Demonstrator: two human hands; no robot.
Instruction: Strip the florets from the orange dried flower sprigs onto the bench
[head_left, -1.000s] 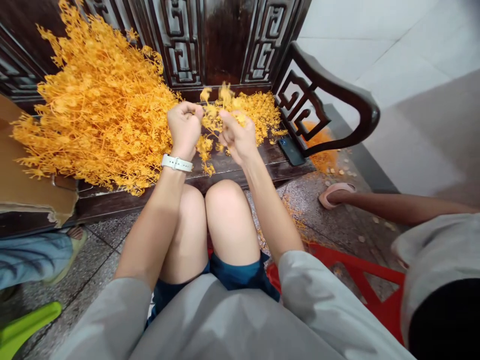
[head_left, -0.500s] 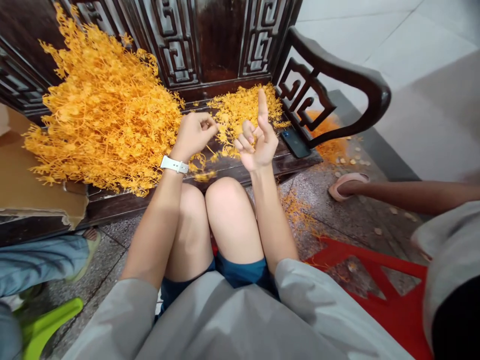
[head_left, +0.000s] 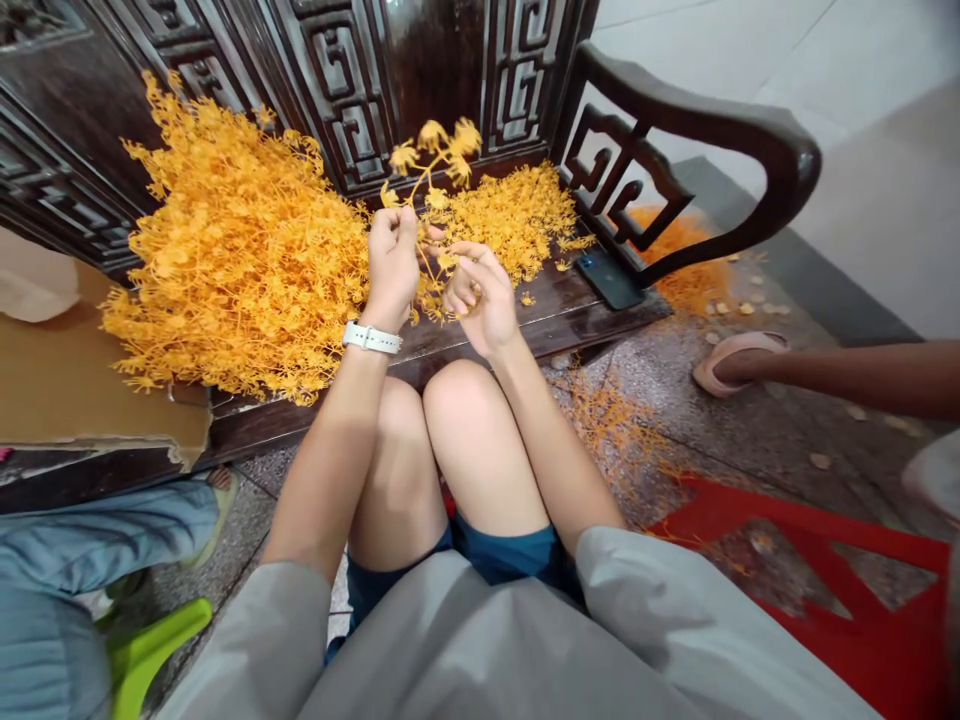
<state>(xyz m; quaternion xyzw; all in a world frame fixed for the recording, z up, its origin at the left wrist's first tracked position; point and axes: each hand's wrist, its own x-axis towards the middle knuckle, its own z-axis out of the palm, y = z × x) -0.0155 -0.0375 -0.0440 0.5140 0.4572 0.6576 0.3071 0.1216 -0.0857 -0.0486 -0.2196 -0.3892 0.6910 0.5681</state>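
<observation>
A yellow plastic-looking flower sprig (head_left: 424, 172) stands up from my left hand (head_left: 393, 268), whose thumb and fingers pinch its stem. My left wrist wears a pale watch strap. Close on the right, my right hand (head_left: 486, 300) has its fingers curled at the lower part of the same sprig; the exact contact is partly hidden. Left of my hands, a large heap of yellow sprigs (head_left: 247, 250) lies on the dark wooden bench (head_left: 510, 335). A smaller pile of loose yellow flower heads (head_left: 517, 215) lies behind my right hand.
A phone (head_left: 609, 278) lies by the bench's carved armrest (head_left: 780, 150). Cardboard (head_left: 112, 370) is at the left. Orange stems (head_left: 611, 420) litter the floor near a red stool (head_left: 817, 520). Other people's legs show on both sides, with a green plastic piece (head_left: 161, 650) at lower left.
My left hand has turned up and now holds a sprig raised. My right hand's upright index finger has come down, and the hand has moved left to the sprig. The view has shifted slightly.
</observation>
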